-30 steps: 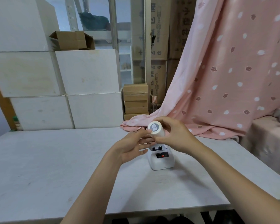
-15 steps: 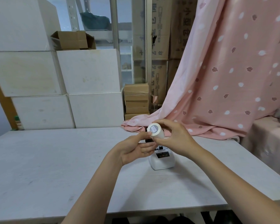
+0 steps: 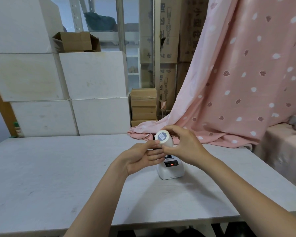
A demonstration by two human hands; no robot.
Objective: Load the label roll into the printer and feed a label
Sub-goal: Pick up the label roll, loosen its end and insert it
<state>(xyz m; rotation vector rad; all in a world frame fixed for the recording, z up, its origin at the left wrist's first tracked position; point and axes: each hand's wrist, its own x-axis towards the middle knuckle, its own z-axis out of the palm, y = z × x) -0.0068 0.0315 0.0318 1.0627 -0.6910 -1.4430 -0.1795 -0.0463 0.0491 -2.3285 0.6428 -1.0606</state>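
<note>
A white label roll (image 3: 163, 138) with a grey-blue round end face is held in the air above the printer. My right hand (image 3: 184, 147) grips it from the right and from above. My left hand (image 3: 142, 157) is palm up beside it, fingertips touching the roll's lower left edge. The small white label printer (image 3: 170, 169) stands on the table right below both hands, with a dark panel and a red light on its front. Its top is hidden behind my hands.
The white table (image 3: 58, 177) runs wide to the left and front. A pink patterned cloth (image 3: 229, 82) hangs at the right and spills onto the table's far edge. White boxes (image 3: 92, 74) and cardboard cartons (image 3: 143, 106) are stacked behind the table.
The roll and both hands have drifted slightly left and up over the printer. The left fingertips now touch the roll's lower edge.
</note>
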